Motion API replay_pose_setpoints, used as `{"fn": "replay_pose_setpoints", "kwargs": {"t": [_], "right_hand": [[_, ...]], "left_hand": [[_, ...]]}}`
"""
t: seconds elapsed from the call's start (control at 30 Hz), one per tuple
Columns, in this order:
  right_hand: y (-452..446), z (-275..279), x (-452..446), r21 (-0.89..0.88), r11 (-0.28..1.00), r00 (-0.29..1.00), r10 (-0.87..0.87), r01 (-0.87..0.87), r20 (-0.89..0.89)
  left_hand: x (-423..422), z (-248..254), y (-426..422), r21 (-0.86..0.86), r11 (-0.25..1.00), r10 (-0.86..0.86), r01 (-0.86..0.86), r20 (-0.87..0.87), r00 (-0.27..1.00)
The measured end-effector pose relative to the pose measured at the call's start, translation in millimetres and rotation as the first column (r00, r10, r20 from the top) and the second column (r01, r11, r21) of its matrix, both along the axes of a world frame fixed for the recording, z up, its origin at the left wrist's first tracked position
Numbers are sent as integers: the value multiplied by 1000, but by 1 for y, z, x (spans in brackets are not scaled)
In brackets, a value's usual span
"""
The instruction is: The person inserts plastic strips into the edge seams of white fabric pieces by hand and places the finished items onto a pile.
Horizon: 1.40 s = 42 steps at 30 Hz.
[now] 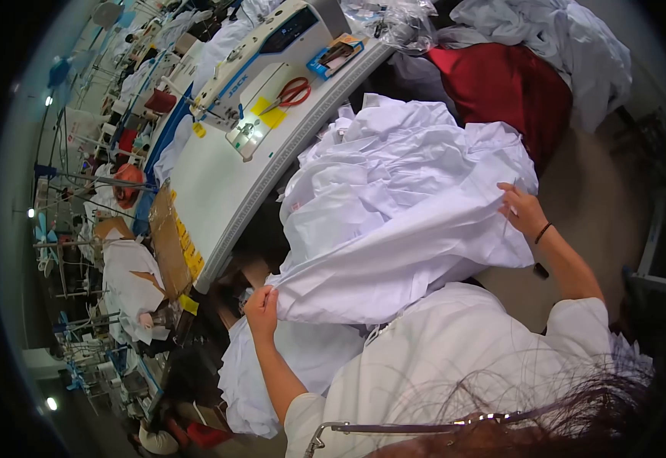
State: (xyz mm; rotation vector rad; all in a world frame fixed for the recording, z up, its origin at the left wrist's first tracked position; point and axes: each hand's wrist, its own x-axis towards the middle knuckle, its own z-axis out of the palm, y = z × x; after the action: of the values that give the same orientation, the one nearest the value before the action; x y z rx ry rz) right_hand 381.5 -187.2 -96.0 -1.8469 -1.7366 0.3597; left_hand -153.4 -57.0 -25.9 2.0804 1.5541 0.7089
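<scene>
A large heap of white cloth (394, 175) lies across my lap, bunched and creased at the top. Its near part is stretched smooth between my two hands. My left hand (262, 309) is closed in a pinch on one end of the white cloth, close to the table's corner. At the other end, my right hand (524, 211), with a dark band round the wrist, has its fingers closed on the cloth's edge. More white fabric (287, 366) hangs down beside my left forearm.
Beyond the heap stands a sewing machine (264, 46) on a white table (203, 183). Red-handled scissors (293, 92), a yellow paper (272, 114) and a small blue box (335, 57) lie by it. Red cloth (504, 84) and a white pile (554, 38) are at the upper right.
</scene>
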Motion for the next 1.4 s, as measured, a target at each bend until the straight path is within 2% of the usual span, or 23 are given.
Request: {"fn": "replay_pose_setpoints", "kwargs": {"t": [0.03,0.1,0.13,0.2,0.27,0.3,0.37,0.43,0.53,0.6,0.67,0.73,0.77,0.8,0.83,0.9,0.93,1.0,1.07,1.13,1.17,1.33,1.4], "right_hand": [[1,-5,0,-1,1000,1000,-7,7,1],[14,-10,0,149,977,988,-144,151,-54],[27,-1,-4,110,986,991,-121,126,-49],[58,1,-8,166,985,996,61,-50,-65],[82,-7,-16,16,981,980,195,-194,-30],[87,-19,-16,15,981,980,195,-195,-34],[95,-45,-16,-396,895,967,247,-204,62],[95,-61,-11,-434,880,971,235,-193,45],[97,-67,-7,-333,930,987,160,-158,-23],[96,-61,-3,-445,871,946,295,-209,133],[99,-45,11,-289,943,951,231,-166,207],[114,-6,30,-60,987,965,-134,151,226],[118,29,33,235,931,958,-287,277,6],[117,47,34,363,890,956,-292,274,-7],[111,43,36,363,886,952,-305,287,-9],[93,19,44,450,883,989,-151,135,-1],[77,-4,42,480,864,986,-168,152,-10],[39,-41,30,251,953,984,-153,172,-93],[3,-69,18,185,982,997,12,-27,82],[-22,-88,6,112,980,979,147,-163,141],[-28,-98,-2,112,979,976,150,-169,160],[-26,-116,-30,161,985,963,13,-59,270],[-18,-118,-26,226,974,860,-130,17,494]], "left_hand": [[3,3,0,-6,1000,-14,14,2,1000],[6,7,1,-9,999,-35,35,0,999],[6,8,1,-1,999,-46,46,-30,998],[8,12,1,9,998,-59,60,-63,996],[10,16,-2,-11,998,-58,57,-59,997],[9,15,-3,-13,998,-57,56,-63,996],[6,13,-3,2,998,-68,68,-60,996],[10,15,-5,-10,999,-53,52,-68,996],[11,17,-4,-19,999,-49,48,-74,996],[11,18,-1,-23,998,-63,61,-76,995],[11,16,2,-12,999,-42,41,-85,995],[16,16,5,16,999,-39,40,-64,997],[19,17,6,47,998,-29,31,-42,999],[21,19,7,45,998,-38,40,-44,998],[24,22,10,43,998,-33,35,-45,998],[28,24,15,44,998,-38,40,-40,998],[28,24,15,46,998,-50,52,-49,998],[29,22,16,42,997,-58,60,-58,997],[29,23,18,14,998,-57,58,-60,997],[27,21,23,6,998,-68,69,-69,995],[26,20,25,1,997,-72,73,-70,995],[24,16,30,-11,997,-76,75,-67,995],[24,17,30,-9,997,-76,75,-68,995]]}}
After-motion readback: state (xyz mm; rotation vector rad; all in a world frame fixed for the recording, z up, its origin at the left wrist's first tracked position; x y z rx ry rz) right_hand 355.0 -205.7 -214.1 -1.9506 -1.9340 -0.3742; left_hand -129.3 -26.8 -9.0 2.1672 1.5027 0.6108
